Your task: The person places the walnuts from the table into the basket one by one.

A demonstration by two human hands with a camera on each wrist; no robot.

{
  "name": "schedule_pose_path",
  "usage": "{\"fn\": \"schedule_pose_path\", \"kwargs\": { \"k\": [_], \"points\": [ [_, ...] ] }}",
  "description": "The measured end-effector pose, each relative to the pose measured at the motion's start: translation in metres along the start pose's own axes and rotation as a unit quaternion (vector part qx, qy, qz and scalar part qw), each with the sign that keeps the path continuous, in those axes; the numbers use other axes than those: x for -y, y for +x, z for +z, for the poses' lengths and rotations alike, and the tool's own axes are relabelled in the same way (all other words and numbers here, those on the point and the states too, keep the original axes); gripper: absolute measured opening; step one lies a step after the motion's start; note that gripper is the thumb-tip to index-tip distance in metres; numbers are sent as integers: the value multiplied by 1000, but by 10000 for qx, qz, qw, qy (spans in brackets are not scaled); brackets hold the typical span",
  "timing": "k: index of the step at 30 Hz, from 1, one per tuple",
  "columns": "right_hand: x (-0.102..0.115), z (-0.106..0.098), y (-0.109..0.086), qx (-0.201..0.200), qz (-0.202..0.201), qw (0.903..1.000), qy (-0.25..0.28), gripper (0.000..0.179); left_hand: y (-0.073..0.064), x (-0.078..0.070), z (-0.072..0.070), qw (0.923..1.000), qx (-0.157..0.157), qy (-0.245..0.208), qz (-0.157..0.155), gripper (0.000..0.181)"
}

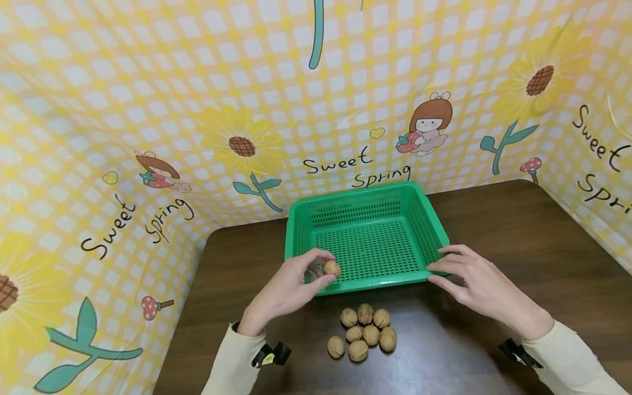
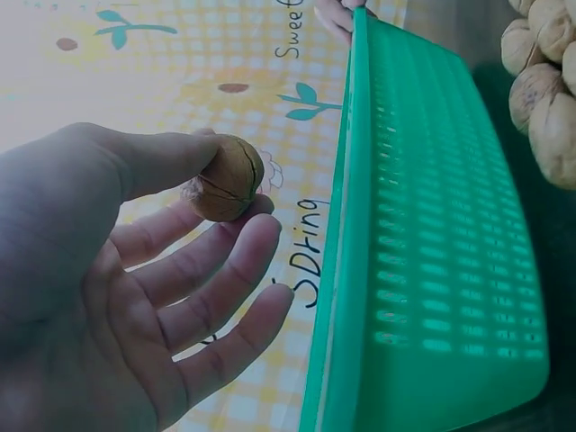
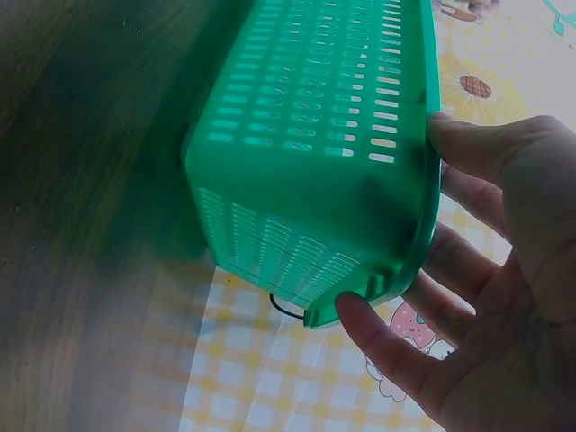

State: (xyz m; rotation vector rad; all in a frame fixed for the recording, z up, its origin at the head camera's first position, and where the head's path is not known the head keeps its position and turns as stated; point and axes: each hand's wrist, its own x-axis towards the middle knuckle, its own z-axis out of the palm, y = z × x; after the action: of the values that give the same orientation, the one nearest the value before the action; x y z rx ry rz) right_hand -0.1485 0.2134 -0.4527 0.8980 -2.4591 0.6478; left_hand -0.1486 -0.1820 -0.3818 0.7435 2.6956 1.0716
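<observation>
My left hand (image 1: 288, 285) pinches a brown walnut (image 1: 332, 268) between thumb and fingertips above the near left rim of a green plastic basket (image 1: 382, 280). In the left wrist view the same walnut (image 2: 229, 180) shows its seam, with the other fingers loosely bent below it. The basket stands upright, with no walnut visible on its slotted floor. At its near right corner, my right hand (image 1: 486, 285) holds the rim. The right wrist view shows the thumb (image 3: 477, 144) against that rim and the fingers around the corner.
Several loose walnuts (image 1: 371, 335) lie grouped on the dark wooden table (image 1: 237, 274), in front of the basket. A yellow checked cloth (image 1: 306, 109) printed with flowers hangs behind the table and along both sides, close to the basket's far rim.
</observation>
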Motion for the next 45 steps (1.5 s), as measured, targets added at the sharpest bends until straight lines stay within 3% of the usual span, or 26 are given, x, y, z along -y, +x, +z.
{"fn": "schedule_pose_path", "kwargs": {
  "k": [15,26,40,45],
  "points": [
    [1,-1,0,49,87,9999,52,26,37,-4,-31,9993,-218,311,-52,30],
    [1,-2,0,114,209,9997,30,22,82,20,-51,9979,-339,357,-411,39],
    [0,1,-2,101,169,9998,-46,22,115,55,-30,9944,-363,347,-928,38],
    [0,1,-1,69,176,9998,-37,22,125,66,-29,9932,-422,329,-1034,38]
  ]
}}
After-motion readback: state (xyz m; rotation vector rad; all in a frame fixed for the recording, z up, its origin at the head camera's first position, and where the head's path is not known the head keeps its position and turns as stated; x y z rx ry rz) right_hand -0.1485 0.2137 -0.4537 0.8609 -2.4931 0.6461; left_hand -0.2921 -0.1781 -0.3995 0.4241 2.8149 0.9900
